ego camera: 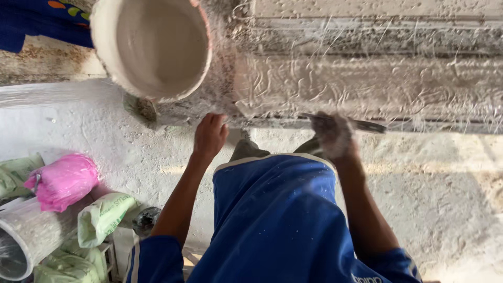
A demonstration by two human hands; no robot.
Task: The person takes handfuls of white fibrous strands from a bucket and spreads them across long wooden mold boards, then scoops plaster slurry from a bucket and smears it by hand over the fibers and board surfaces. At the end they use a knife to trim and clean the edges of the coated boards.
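the flat tool (343, 122), a thin dark blade with a long narrow shape, lies along the lower edge of the fibre-covered moulded slab (367, 84) in the head view. we see our right hand (334, 137), coated in pale dust, clamped around the blade's middle, with both ends of the tool sticking out past the fist. our left hand (209, 135) sits well apart from the right, fingers curled and knuckles up, touching the slab's lower edge; we cannot tell whether it grips anything. the slab shows ridged bands under a layer of white strands. a white bucket (153, 47), coated pale inside, stands near the slab's left end, above the left hand. our blue clothing (272, 220) fills the lower middle. at lower left we note a pink bag (64, 181), green sacks (102, 217) and a grey tube (23, 238) on the dusty floor (445, 199).
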